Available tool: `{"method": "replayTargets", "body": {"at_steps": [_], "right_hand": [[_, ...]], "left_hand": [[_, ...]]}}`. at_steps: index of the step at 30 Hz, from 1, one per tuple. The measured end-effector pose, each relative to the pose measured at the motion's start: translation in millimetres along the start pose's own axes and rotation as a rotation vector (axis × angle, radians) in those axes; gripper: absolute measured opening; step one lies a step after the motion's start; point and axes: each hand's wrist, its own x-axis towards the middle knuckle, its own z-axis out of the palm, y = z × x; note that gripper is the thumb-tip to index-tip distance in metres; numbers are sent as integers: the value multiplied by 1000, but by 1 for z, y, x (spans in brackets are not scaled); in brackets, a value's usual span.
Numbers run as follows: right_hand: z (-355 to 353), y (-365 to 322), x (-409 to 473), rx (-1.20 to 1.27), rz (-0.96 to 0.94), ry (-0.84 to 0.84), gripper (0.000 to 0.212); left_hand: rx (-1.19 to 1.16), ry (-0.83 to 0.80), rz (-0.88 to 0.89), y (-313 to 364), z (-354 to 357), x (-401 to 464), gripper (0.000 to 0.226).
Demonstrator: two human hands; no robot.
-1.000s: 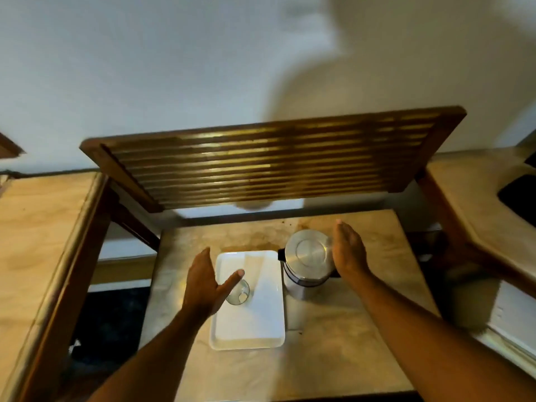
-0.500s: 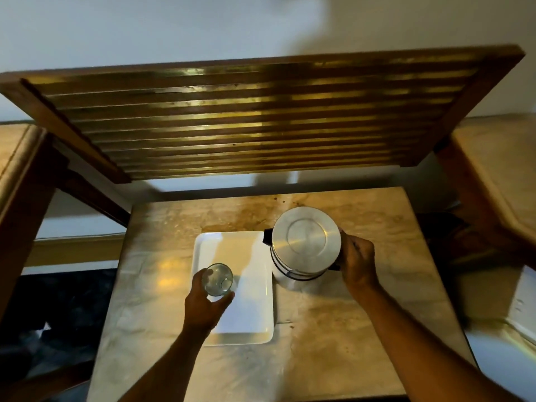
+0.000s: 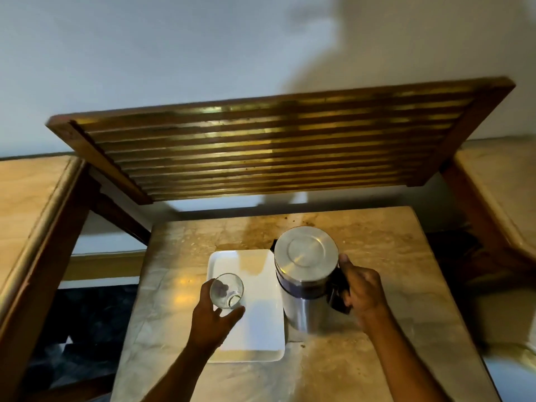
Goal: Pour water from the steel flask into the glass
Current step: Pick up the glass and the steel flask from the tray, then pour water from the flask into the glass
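Note:
A steel flask [image 3: 304, 274] with a round lid stands a little tilted on the marble table, right of the white tray [image 3: 261, 329]. My right hand [image 3: 359, 291] grips the flask's black handle on its right side. A clear glass [image 3: 226, 290] is lifted above the tray's left part and tilted, its mouth toward the camera. My left hand [image 3: 213, 317] holds the glass from below and from the left. No water shows in the glass.
A slatted wooden rack [image 3: 261, 146] overhangs the back of the small marble table [image 3: 377, 285]. Wooden-edged counters flank it at the left [image 3: 34, 216] and right [image 3: 499, 192]. A dark gap lies at the lower left.
My left hand has raised and tilted the glass off the tray. My right hand has closed on the flask's handle and the flask has come nearer to the camera.

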Motion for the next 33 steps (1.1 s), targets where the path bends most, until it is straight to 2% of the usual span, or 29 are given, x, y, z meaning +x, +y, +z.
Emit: {"method": "replayTargets", "body": {"at_steps": [3,8,12,15,20,25,33], "right_hand": [[5,-21,-15,54,27,-61,40],[-2,-76,-63,162,-8,-258,32],[13,-154,-99,263,-42,-447,35],[26,-228,-131,261,-100,-531,36],[55,-328,-167,120,-311,-495,39],[80,-428,-200,11,-487,-364,40],[114,-541,-233,-119,-632,-323,51]], "left_hand": [[-32,9,37,28,-17,-6,75],[-16,17,121,86,-47,-23,69],[-27,26,215,153,-79,-38,59],[-61,41,327,221,-108,-57,59],[-90,78,479,310,-147,-79,58],[-90,123,581,380,-188,-87,47],[-105,251,684,442,-242,-93,50]]}}
